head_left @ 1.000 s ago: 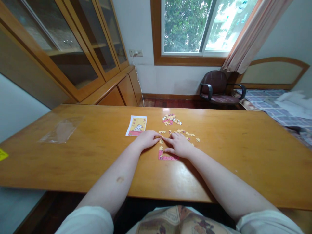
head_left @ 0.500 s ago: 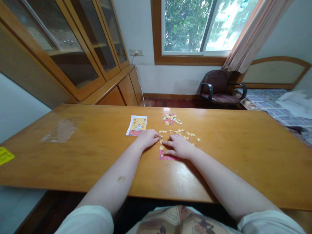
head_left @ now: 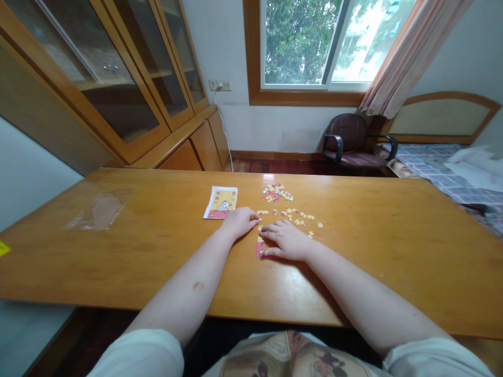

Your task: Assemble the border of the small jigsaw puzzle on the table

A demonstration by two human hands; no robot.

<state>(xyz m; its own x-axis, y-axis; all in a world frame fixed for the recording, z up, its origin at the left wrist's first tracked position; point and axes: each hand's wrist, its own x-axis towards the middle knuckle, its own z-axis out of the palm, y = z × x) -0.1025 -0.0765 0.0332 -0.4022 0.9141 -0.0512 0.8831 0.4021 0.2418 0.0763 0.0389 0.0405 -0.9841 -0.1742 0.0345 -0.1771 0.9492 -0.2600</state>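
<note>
My left hand rests on the table with its fingertips closed on a small yellow jigsaw puzzle piece at the top of the puzzle's left edge. Close by on the right, my right hand lies palm down with its fingers stretched out. Its fingertips reach the pieces of that left edge, and its thumb is over the pink corner of the partly joined puzzle. Much of the pink bottom row is hidden under this hand. A short joined strip of yellow pieces lies just beyond the hands.
A picture card with a white animal lies left of the puzzle. Loose yellow pieces are scattered to the right, and a heap of pieces sits farther back. At the far left is a clear plastic bag on the table.
My right hand has slid slightly down, its fingers now closer together and covering more of the bottom row. My left hand has barely moved.
</note>
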